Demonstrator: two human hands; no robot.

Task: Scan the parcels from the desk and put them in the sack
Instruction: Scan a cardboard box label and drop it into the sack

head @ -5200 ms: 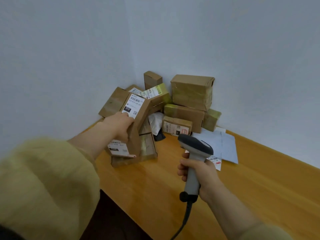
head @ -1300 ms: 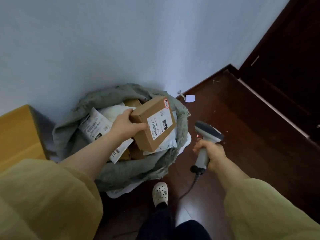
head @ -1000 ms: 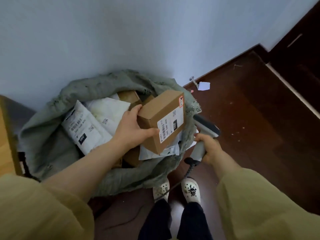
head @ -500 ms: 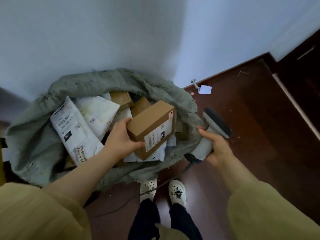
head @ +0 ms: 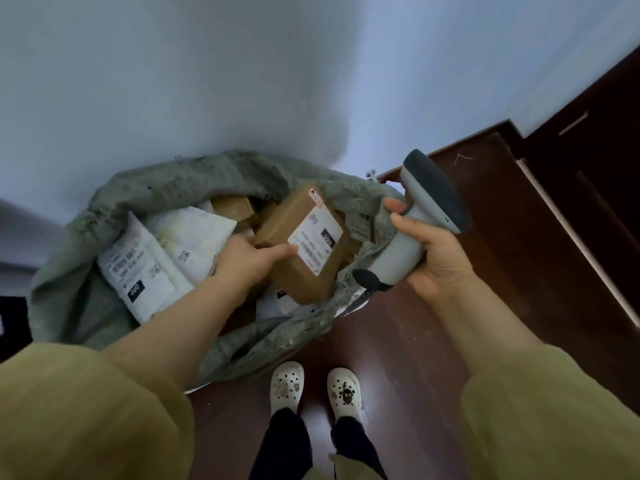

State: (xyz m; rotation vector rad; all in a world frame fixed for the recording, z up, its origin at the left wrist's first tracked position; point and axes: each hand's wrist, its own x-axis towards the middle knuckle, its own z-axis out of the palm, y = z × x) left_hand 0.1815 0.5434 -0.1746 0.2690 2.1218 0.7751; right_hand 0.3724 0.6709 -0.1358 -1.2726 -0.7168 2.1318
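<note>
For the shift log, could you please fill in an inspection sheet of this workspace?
Surface: dark wooden floor.
Job's things: labelled cardboard parcel at the mouth of the grey sack; white mailer bags and boxes inside.
Clutter: small metal piece by the wall foot.
Hands: left hand grips the parcel; right hand holds the barcode scanner.
Cables: only the black cable boot at the scanner's foot shows.
Surroundings: pale wall, dark door, white clogs.
</note>
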